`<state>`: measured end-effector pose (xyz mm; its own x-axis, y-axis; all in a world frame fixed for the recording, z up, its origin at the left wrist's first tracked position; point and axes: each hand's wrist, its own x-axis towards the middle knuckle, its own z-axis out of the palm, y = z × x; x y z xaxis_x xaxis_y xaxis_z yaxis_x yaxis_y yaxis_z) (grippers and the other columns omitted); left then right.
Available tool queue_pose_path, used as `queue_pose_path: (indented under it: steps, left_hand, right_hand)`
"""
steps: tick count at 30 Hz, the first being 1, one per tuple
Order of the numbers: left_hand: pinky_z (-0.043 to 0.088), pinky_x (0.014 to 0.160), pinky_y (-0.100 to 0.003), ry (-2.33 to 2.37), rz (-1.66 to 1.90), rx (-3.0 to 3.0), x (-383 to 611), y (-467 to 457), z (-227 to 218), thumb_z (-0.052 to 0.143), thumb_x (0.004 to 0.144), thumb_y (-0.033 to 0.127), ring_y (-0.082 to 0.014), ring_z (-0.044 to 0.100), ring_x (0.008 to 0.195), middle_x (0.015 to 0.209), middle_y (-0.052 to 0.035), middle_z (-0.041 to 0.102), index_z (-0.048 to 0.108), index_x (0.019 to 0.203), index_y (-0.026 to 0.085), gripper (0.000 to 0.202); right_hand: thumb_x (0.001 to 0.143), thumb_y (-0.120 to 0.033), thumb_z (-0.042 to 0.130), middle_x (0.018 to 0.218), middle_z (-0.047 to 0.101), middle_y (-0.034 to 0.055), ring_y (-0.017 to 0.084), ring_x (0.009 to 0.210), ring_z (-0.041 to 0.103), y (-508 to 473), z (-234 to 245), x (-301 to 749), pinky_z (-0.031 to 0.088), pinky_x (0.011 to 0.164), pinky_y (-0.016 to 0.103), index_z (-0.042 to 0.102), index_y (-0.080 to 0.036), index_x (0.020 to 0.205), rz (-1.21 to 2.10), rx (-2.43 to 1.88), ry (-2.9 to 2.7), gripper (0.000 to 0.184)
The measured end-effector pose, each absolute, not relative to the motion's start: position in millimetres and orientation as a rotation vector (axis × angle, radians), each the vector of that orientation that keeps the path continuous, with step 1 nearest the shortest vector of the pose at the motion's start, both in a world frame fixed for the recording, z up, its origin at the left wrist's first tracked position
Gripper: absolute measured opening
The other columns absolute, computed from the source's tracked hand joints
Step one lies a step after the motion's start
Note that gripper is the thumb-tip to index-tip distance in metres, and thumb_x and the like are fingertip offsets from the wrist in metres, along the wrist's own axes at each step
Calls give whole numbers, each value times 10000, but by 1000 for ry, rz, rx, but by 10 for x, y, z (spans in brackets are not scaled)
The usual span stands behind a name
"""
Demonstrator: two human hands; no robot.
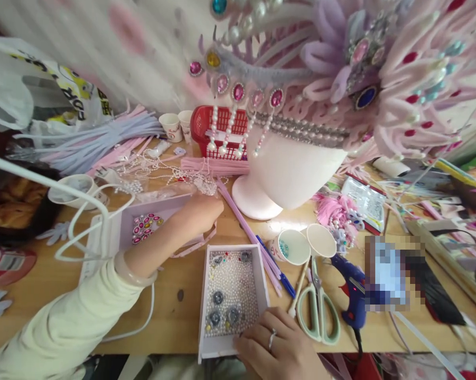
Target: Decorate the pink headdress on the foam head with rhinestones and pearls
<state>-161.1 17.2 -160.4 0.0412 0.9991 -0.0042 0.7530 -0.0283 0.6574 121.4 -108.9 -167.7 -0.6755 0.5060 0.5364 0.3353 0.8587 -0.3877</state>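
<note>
My left hand [198,211] reaches forward over the table, in a cream sleeve with a pale bangle. Its fingers curl down at a heap of beaded strings and sparkly pieces [190,182]; what they hold is hidden. Just left of it is a lilac tray [122,232] of pink gems. My right hand [279,345], wearing a ring, grips the near right corner of a white box [206,295] filled with small pearls and a few round jewels. Behind stands a white mannequin head [293,169] wearing a pink and lilac jewelled headdress [341,63].
Right of the box lie lilac stems [245,227], a blue pen [279,272], two paper cups [291,247], pale green scissors [319,311] and a blue glue gun [354,295]. A red basket [206,124] and pipe cleaners [103,134] sit at the back. White cable [83,221] loops at left.
</note>
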Motion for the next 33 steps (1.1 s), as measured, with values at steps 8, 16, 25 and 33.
queue_pose_path:
  steps: [8, 16, 25, 33]
  left_hand:
    - [391, 577, -316, 1784, 134, 2071, -1474, 164, -1245, 628, 591, 17, -196, 584, 544, 594, -27, 699, 673, 524, 230, 228]
    - [515, 790, -301, 2015, 765, 1819, -1623, -323, -937, 640, 832, 198, -198, 732, 825, 992, 6, 838, 826, 927, 272, 222]
    - [496, 756, -260, 2527, 647, 1395, -1869, -807, -1069, 672, 833, 247, -155, 695, 741, 926, 40, 841, 826, 907, 260, 171]
    - [572, 791, -261, 2184, 1072, 1465, -1631, -973, -1152, 684, 861, 296, -160, 736, 842, 944, 31, 834, 819, 931, 267, 155]
  right_hand:
    - [1112, -199, 392, 713, 709, -1, 150, 668, 599, -1140, -1506, 1274, 469, 687, 326, 661, -193, 897, 498, -646, -2404, 344]
    - [1046, -88, 516, 920, 796, 20, 171, 872, 704, -1059, -1341, 1299, 572, 947, 356, 682, -181, 1115, 614, -668, -2482, 202]
    - [1028, -77, 485, 837, 714, 31, 171, 836, 644, -1055, -1289, 1436, 605, 822, 353, 589, -205, 1073, 799, -734, -2247, 171]
    - [1011, -88, 490, 622, 519, -22, 137, 626, 492, -986, -1289, 1438, 562, 650, 303, 462, -244, 846, 634, -773, -2292, 229]
